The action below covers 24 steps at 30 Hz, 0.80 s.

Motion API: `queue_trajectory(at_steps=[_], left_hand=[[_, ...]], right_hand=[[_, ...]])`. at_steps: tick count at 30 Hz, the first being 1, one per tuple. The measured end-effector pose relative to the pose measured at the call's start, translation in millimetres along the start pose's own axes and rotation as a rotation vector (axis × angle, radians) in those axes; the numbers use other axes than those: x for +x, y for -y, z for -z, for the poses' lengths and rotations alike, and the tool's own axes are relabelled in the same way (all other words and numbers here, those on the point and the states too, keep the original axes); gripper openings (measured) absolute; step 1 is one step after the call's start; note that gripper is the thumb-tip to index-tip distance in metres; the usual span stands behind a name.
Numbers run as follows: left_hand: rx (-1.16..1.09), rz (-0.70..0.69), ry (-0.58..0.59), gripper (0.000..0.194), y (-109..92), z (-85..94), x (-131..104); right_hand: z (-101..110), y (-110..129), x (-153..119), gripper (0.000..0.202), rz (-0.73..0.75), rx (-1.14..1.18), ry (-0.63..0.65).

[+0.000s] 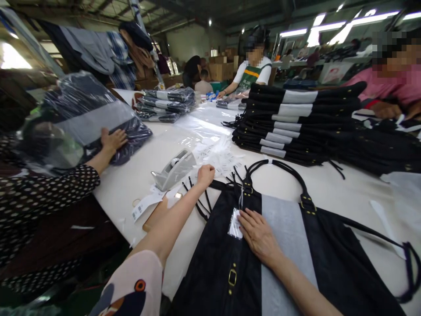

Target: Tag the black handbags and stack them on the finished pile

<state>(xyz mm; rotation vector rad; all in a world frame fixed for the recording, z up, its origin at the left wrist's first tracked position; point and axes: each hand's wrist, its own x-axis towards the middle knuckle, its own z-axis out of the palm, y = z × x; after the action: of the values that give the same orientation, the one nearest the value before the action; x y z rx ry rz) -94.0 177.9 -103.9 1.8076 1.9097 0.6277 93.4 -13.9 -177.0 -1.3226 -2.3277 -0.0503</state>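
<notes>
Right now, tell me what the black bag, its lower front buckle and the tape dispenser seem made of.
Black bag: perhaps leather, imitation leather or suede-like cloth; matte, with little sheen. Lower front buckle: probably metal, brass-coloured, judging by its yellowish shine. Tape dispenser: likely moulded plastic, pale grey, with a smooth, rounded body.

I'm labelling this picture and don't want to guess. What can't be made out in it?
All in the head view:
- Left hand: whether it holds anything is hidden by the hand's own back.
- Small tag: its print is too small to read, and the right hand covers part of its edge.
- Black bag: its bottom is cut off by the picture's lower edge.
- White slips: any print is too small and blurred.
</notes>
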Motion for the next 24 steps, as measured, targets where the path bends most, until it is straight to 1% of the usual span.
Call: queue_trajectory(at_steps=[2, 4, 6, 8, 11, 13, 15, 18, 20, 22, 24], left_hand=[[-0.007, 0.088, -0.021, 0.019, -8.5, -17.0, 33.1], [-0.013, 0.181, -0.044, 0.025, -18.8, -35.2, 54.2], [-0.029, 0.256, -0.082, 0.035, -27.6, -51.5, 66.2], [-0.069, 0.296, -0.121, 0.038, -32.1, -63.4, 73.1], [-0.168, 0.319, -0.135, 0.024, -28.6, -70.0, 79.5], [-0.257, 0.313, -0.125, 0.016, -21.6, -67.4, 82.2], [-0.365, 0.294, -0.136, 0.013, -13.7, -60.6, 83.0], [-0.532, 0.278, -0.187, 0.013, -4.8, -44.4, 80.0], [-0.636, 0.285, -0.198, 0.014, -2.1, -31.0, 75.8], [-0.736, 0.298, -0.169, 0.015, -1.6, -17.4, 70.0], [-0.830, 0.307, -0.107, 0.016, -2.4, -5.9, 62.9]], right_hand=[[0.8, 0.6, 1.0, 0.035, -0.013, 0.012, 0.001], [1.3, 1.3, 1.7, 0.035, -0.031, 0.022, 0.001], [2.1, 2.2, 2.4, 0.035, -0.057, 0.039, -0.006], [3.1, 3.3, 3.4, 0.034, -0.083, 0.063, -0.025], [4.8, 4.9, 5.0, 0.033, -0.108, 0.091, -0.054], [5.8, 5.6, 5.7, 0.033, -0.113, 0.100, -0.058], [6.0, 5.7, 5.7, 0.033, -0.116, 0.108, -0.054], [4.8, 4.9, 4.7, 0.032, -0.115, 0.111, -0.050], [3.6, 3.9, 3.7, 0.032, -0.107, 0.108, -0.051], [2.8, 3.0, 3.1, 0.033, -0.090, 0.101, -0.056], [2.8, 2.3, 3.0, 0.033, -0.076, 0.095, -0.060]])
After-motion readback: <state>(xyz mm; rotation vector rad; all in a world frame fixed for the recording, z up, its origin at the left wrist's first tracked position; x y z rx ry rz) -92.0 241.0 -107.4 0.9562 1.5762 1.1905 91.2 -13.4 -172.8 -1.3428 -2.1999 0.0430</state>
